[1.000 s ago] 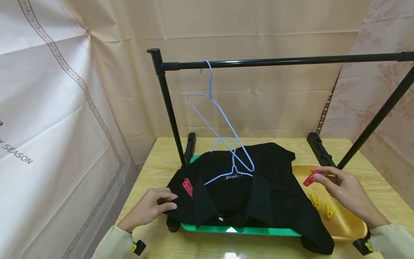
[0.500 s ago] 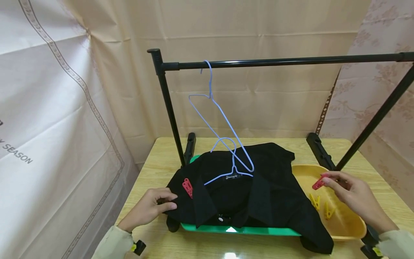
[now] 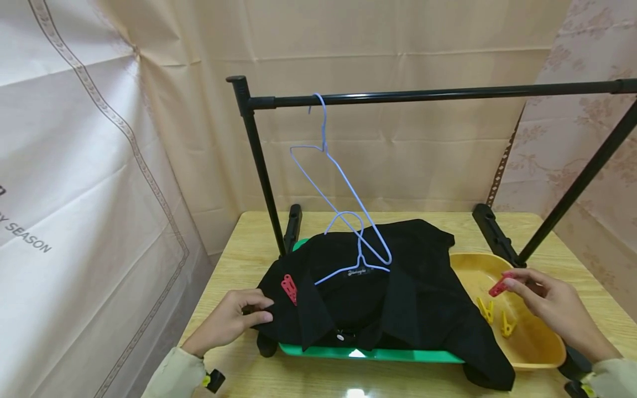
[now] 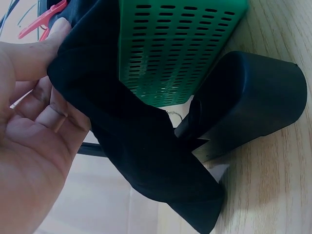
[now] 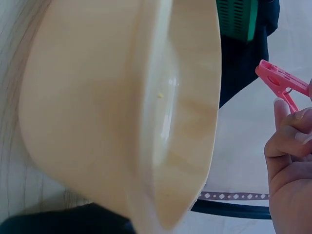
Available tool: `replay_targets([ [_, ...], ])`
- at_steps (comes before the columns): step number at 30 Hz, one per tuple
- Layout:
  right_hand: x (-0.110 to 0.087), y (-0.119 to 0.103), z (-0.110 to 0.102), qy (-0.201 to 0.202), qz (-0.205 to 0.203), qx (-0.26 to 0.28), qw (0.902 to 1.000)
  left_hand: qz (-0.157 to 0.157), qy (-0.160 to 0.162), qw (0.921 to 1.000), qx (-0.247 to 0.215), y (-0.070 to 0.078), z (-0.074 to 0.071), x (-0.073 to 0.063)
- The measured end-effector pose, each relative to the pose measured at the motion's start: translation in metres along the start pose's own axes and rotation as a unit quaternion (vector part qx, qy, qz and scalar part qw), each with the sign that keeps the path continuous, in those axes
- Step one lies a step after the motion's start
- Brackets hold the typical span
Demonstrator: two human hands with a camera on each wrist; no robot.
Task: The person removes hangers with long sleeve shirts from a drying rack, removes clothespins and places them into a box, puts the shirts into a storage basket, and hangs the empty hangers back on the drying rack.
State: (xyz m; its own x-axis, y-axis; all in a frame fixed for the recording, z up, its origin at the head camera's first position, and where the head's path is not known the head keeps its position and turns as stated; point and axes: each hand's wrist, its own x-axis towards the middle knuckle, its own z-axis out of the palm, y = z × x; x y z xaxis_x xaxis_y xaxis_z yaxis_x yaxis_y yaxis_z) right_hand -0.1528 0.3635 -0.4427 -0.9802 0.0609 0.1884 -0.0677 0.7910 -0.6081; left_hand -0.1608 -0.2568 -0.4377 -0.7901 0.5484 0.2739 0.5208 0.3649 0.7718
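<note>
A black collared shirt lies over a green basket, with a blue hanger in its neck opening. At its left shoulder, my left hand pinches the cloth; in the left wrist view the thumb lies on top of the black fabric and the fingers behind it. A red clothespin sits on the shirt beside the collar. Over the yellow basin my right hand pinches another red clothespin, which looks pink in the right wrist view. Two yellow clothespins lie in the basin.
A black clothes rack spans the wooden table, its feet resting on the tabletop. From its bar hangs a second blue hanger, reaching down in front of the shirt. Cloth sheets close off the back and sides.
My right hand has drawn a little to the right with the red clothespin, staying over the basin. The left hand keeps its place on the shirt.
</note>
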Motion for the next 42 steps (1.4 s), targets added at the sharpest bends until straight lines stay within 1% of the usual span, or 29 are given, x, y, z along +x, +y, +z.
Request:
replay_targets([
  [3, 0.0, 0.003, 0.0, 0.003, 0.0, -0.014, 0.9999, -0.005, 0.001, 1.0, 0.002, 0.0, 0.0, 0.0],
  [8, 0.001, 0.012, 0.0, 0.01, -0.006, -0.03, 0.9995, 0.002, 0.001, 1.0, 0.002, 0.001, -0.001, 0.001],
  [14, -0.001, 0.018, -0.001, 0.002, -0.004, -0.039, 0.9992, 0.004, 0.002, 1.0, 0.001, 0.003, 0.0, 0.001],
  [20, 0.0, 0.02, -0.001, -0.004, -0.025, -0.054, 0.9982, 0.003, 0.003, 1.0, 0.003, 0.003, 0.0, 0.001],
  [24, 0.0, 0.022, -0.002, -0.019, -0.032, -0.071, 0.9968, -0.005, 0.003, 1.0, 0.003, 0.004, 0.001, 0.0],
  [30, -0.002, 0.025, 0.0, -0.032, -0.064, -0.09, 0.9934, -0.008, 0.002, 1.0, -0.001, 0.005, 0.001, -0.001],
  [32, -0.002, 0.026, 0.001, -0.041, -0.069, -0.092, 0.9925, -0.006, 0.004, 1.0, 0.0, 0.004, 0.001, -0.001],
  [37, 0.001, 0.028, 0.002, -0.084, -0.053, -0.108, 0.9892, -0.004, 0.007, 1.0, 0.0, 0.004, 0.001, -0.002],
  [42, 0.002, 0.032, 0.003, -0.108, -0.045, -0.121, 0.9857, -0.002, 0.007, 1.0, 0.001, 0.003, 0.002, -0.003],
])
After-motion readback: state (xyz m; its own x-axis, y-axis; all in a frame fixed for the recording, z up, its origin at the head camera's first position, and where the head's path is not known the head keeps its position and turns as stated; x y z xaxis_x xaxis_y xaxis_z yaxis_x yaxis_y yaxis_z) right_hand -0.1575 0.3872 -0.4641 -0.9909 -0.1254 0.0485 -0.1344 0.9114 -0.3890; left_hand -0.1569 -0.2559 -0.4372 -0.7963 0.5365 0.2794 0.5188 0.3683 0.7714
